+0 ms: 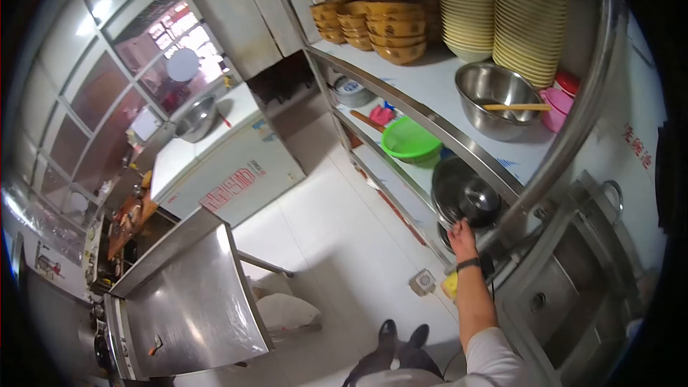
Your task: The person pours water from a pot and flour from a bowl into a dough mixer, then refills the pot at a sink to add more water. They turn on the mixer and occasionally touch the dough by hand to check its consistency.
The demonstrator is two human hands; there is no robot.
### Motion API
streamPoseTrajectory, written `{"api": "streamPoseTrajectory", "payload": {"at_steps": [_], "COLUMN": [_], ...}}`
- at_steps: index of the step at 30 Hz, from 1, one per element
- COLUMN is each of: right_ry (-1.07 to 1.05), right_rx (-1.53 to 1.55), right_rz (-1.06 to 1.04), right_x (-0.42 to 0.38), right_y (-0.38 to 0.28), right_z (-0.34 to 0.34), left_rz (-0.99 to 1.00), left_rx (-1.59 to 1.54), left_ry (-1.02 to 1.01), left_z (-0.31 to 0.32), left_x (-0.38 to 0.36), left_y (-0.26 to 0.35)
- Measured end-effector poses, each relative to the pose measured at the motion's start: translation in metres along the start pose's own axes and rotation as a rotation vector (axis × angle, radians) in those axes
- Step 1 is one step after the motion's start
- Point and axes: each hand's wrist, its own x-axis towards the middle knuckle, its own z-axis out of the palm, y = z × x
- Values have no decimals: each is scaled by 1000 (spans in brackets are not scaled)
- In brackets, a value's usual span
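My right hand (462,238) reaches down to the lower shelf, with a dark band on its wrist. Its fingers are closed on the near rim of a metal basin (449,185), which is tilted so that its shiny inside shows. Part of another dark vessel shows under the basin, partly hidden by my hand. A bright green plastic basin (410,137) sits farther along on that shelf. My left hand is out of view.
Above, a metal shelf (430,97) holds brown bowls (396,29), stacked cream plates (527,25) and a steel bowl (479,109). A sink (566,294) stands at right. At left are a steel table (193,301) and a white chest freezer (236,172).
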Motion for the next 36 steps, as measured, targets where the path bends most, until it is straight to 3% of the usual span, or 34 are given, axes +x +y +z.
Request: {"api": "streamPoseTrajectory", "payload": {"at_steps": [2, 3, 4, 5, 6, 7, 10, 11, 12, 13, 16, 19, 21, 23, 25, 26, 27, 29, 32, 34, 36], "right_ry": [10, -38, -87, -104, -103, -106, -242, -276, -248, -222, -166, -76, 104, 111, 119, 231, 351, 424, 454, 260, 260], "right_rx": [-79, -130, -182, -183, -191, -294, -476, -512, -582, -644, -753, -844, -1217, -1067, -913, -1024, -1128, -1031, -1059, -746, -702], "right_rz": [-35, -35, -25, 11, 35, 9, 44, 79, 96, 98, 123, 160, 3, 40, 62, -28, -117, -171, -409, -464, -573], "right_x": [-17, -32, -50, -75, -93, -112, -185, -206, -231, -254, -322, -395, -441, -473, -500, -513, -525, -547, -596, -622, -633], "right_y": [-13, -18, -21, -27, -32, -35, -43, -45, -46, -46, -46, -43, -35, -47, -60, -65, -72, -96, -131, -156, -179], "right_z": [13, 23, 34, 49, 55, 60, 79, 79, 77, 73, 44, 27, 29, 23, 24, 27, 26, 7, -33, -57, -77], "left_rz": [310, 267, 118, 252, 163, 198, 552, 575, 652, 851, 1043, 1158, 1206, 1261, 1113, 1011, 1050, 881, 806, 854, 767], "left_rx": [0, -398, -96, -43, -128, -96, 81, 70, 55, -86, -37, 12, 27, 46, -188, -239, -238, -526, -610, -641, -596], "left_ry": [-34, -160, -165, -98, -204, -221, -105, -111, -92, 18, 25, -14, -83, -153, -352, -461, -482, -717, -931, -1004, -1058], "left_z": [7, 13, -36, -26, -56, -58, -57, -65, -69, -69, -76, -66, -53, -36, -23, -20, -12, 6, 6, 17, 28], "left_x": [25, 35, 42, 64, 77, 99, 159, 171, 180, 192, 202, 195, 188, 176, 157, 146, 135, 116, 69, 28, -11], "left_y": [-8, -9, 90, 94, 147, 169, 225, 266, 293, 316, 375, 408, 423, 439, 458, 470, 478, 497, 539, 565, 592]}}
